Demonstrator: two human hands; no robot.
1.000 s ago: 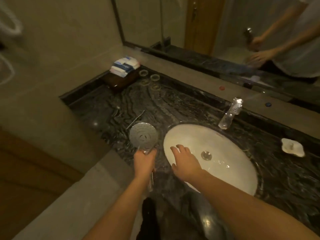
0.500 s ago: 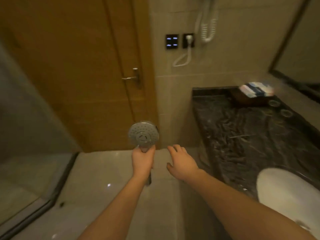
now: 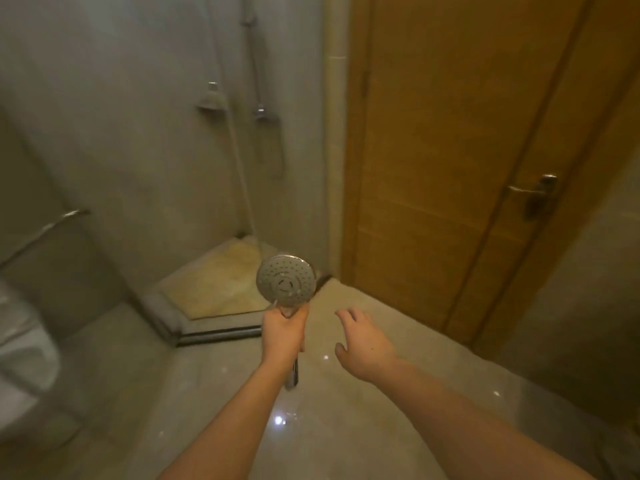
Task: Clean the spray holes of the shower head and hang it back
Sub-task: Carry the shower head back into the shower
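My left hand point(image 3: 284, 330) grips the handle of a round chrome shower head point(image 3: 286, 280), held upright with its face of spray holes turned toward me. The lower end of the handle sticks out below my fist. My right hand point(image 3: 364, 342) hovers to the right of it, fingers spread, holding nothing. Ahead, behind glass, is the shower stall point(image 3: 214, 282) with a vertical rail and wall fittings point(image 3: 212, 97) that look blurred.
A wooden door point(image 3: 450, 168) with a metal lever handle point(image 3: 535, 192) stands on the right. A white toilet point(image 3: 20, 358) sits at the left edge below a grab bar point(image 3: 45, 230). A raised sill point(image 3: 214, 332) borders the stall. Glossy tiled floor point(image 3: 346, 427) lies underfoot.
The view has swung left from the sink counter past the door to the shower stall. My left hand still holds the shower head; my right hand stays open beside it.
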